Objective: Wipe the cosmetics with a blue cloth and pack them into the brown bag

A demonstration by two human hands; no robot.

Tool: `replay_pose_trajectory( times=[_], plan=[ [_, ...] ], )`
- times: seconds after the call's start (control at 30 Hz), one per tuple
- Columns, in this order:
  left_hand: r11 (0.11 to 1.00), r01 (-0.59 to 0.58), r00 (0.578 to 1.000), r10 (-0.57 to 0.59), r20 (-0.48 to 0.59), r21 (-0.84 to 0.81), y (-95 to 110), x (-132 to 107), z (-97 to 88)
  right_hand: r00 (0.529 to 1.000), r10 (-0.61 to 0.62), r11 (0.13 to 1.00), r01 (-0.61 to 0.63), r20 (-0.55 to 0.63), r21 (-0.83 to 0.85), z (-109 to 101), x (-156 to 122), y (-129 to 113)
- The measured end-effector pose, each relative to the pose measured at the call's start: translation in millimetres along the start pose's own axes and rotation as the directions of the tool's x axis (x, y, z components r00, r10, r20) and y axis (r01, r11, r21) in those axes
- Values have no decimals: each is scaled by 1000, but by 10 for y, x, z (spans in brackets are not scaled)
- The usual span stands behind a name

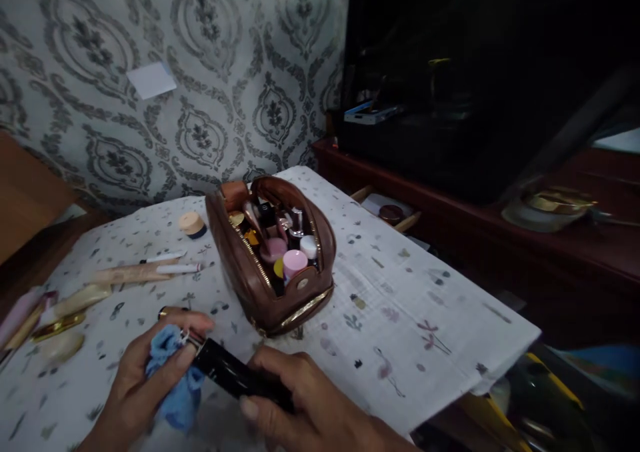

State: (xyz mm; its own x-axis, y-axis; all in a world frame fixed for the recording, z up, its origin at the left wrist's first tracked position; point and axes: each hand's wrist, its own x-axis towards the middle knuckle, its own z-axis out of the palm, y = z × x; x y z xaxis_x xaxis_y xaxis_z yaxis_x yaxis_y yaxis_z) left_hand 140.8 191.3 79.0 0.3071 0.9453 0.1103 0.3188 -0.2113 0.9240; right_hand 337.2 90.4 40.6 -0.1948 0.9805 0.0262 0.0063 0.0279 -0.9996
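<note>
My left hand [131,382] is closed around a crumpled blue cloth [181,404], its thumb and fingers pinching at the end of a black cosmetic tube [227,370]. The cloth touches the tube's narrow tip. My right hand [313,399] grips the other end of the tube, which tilts down to the right. Just beyond the hands stands a brown makeup bag [235,292], unzipped. Inside it are a pink-lidded jar [295,263], a white-capped container [309,245] and several other cosmetics. Fingers hide part of the tube.
Left of the bag is a beige round container [193,225]. A beige tube [133,274], white pens [180,268] and several other cosmetics lie farther left on the patterned tablecloth [415,319]. A dark screen [450,105] and a reddish cabinet [545,265] stand at the right.
</note>
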Motion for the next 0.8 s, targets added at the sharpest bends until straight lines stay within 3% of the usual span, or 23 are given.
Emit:
replay_pose_trajectory(
  times=[0.13, 0.3, 0.43, 0.57, 0.7, 0.8],
  plan=[
    [982, 94, 995, -86, 58, -161, -50, 36, -94, 996, -39, 998, 43, 78, -44, 169, 151, -36],
    [974, 120, 987, -96, 127, -194, -195, 165, -207, 999, -31, 991, 32, 6, -127, 425, 507, 45],
    [985, 55, 994, -38, 105, -161, -362, 214, -268, 999, -8, 995, 12, -43, 95, 617, 835, 125],
    [991, -25, 988, 45, 145, -133, -521, 212, -407, 977, 67, 958, -7, -202, 286, 755, 1108, 138],
    [968, 26, 988, 13, 154, -248, -692, 255, -601, 937, 153, 916, -15, -314, 401, 853, 1297, 167],
    [946, 79, 969, 2, 249, -315, -820, 312, -698, 912, 205, 903, -37, -355, 427, 893, 1343, 240]
  ],
)
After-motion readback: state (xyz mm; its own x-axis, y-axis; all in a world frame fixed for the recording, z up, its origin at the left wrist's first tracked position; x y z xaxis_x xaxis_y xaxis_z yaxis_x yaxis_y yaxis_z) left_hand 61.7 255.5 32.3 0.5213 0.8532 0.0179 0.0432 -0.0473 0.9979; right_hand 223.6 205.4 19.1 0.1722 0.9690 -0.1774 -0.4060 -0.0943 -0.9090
